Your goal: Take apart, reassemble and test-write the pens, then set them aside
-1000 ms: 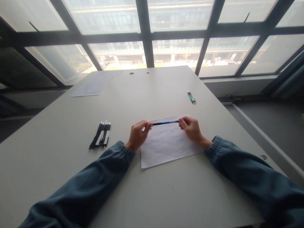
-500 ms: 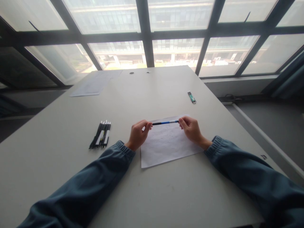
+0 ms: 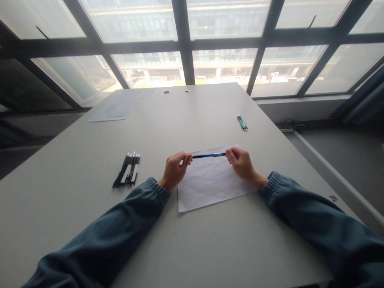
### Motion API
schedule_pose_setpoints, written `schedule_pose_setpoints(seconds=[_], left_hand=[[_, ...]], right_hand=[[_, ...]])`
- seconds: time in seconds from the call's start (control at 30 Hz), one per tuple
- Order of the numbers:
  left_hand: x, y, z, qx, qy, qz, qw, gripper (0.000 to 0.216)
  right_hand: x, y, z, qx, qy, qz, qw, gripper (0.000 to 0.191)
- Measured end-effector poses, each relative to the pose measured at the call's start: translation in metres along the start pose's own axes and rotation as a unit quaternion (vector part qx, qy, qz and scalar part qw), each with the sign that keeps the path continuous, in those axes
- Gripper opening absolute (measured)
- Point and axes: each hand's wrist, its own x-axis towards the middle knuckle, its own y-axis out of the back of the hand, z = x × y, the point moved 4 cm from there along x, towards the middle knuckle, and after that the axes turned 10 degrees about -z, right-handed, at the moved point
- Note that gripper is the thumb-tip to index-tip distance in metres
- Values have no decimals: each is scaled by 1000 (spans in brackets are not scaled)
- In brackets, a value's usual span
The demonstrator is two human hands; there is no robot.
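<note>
Seen from the wearer's own viewpoint, two bare hands in dark blue sleeves [image 3: 126, 228] meet over a white table [image 3: 186, 124]; between them a slim blue-and-black pen [image 3: 209, 155] lies nearly level, pointing from side to side, over the far part of a sheet of white paper [image 3: 207, 192] with faint marks on it; the left hand [image 3: 174, 170] pinches the pen's black end between thumb and curled fingers; the right hand [image 3: 241, 163] pinches the opposite end in the same way, so that only the pen's middle shows; to the left of the left hand, well apart from the paper, a bunch of black-and-white pens [image 3: 129, 170] lies side by side, close together; beyond the right hand, near the table's right edge, lies a pair of green-and-black pens [image 3: 242, 123]; more papers [image 3: 111, 108] rest at the far left corner; a small dark disc [image 3: 166, 92] sits near the far edge; behind everything, bright windows [image 3: 222, 24] in dark frames look out on a pale building.
</note>
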Motion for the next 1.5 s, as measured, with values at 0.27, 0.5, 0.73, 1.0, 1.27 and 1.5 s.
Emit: schedule_pose_setpoints(seconds=[0.27,0.5,0.73,1.0,1.27,1.5], left_hand=[[0,1,1,-3,1,-1,1000,42],[0,1,1,-5,6,-4,1000,45],[0,1,1,6,10,-6,1000,47],[0,1,2,11,9,-4,1000,48],[1,2,5,14,6,-4,1000,50],[0,1,2,14,5,-8,1000,50]], right_hand=[[0,0,-3,-4,-2,-3,1000,45],[0,0,-3,-4,-8,-4,1000,47],[-1,-1,-1,-3,-15,-4,1000,49],[0,-1,1,-7,-16,-7,1000,52],[0,0,-2,-20,-9,-6,1000,53],[0,0,-1,-31,1,-8,999,52]])
